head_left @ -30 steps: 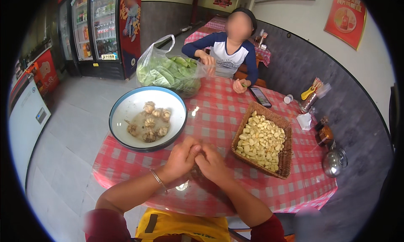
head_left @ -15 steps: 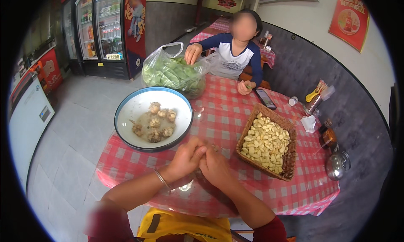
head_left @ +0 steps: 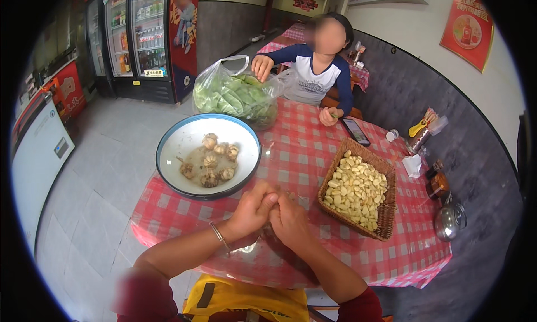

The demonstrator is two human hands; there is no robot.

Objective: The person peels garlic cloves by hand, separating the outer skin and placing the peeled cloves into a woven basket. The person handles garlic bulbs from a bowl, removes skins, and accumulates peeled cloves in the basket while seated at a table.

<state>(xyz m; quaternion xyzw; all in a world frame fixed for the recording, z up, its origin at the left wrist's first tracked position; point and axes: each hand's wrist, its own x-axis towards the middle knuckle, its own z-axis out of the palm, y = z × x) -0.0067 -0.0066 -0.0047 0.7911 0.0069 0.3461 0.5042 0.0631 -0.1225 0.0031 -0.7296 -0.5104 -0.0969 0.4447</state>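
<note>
My left hand (head_left: 253,208) and my right hand (head_left: 290,214) are pressed together above the near part of the table, thumbs touching and fingers curled inward. Whatever they hold is hidden behind the fingers. Just beyond my left hand stands a white bowl with a blue rim (head_left: 172,146); several whole garlic bulbs (head_left: 210,161) lie in it with loose skin bits. To the right of my right hand, a brown wicker basket (head_left: 386,224) holds many peeled garlic cloves (head_left: 356,189).
A red-and-white checked tablecloth (head_left: 291,132) covers the table. Across it sits a person (head_left: 316,78), one hand at a plastic bag of green leaves (head_left: 235,95). A phone (head_left: 356,132), a kettle (head_left: 449,221) and condiment jars (head_left: 438,183) stand along the right side by the wall.
My hands stay joined, with only a slight shift of the fingers. The whole view has moved a little, so the bowl and basket appear slightly farther right.
</note>
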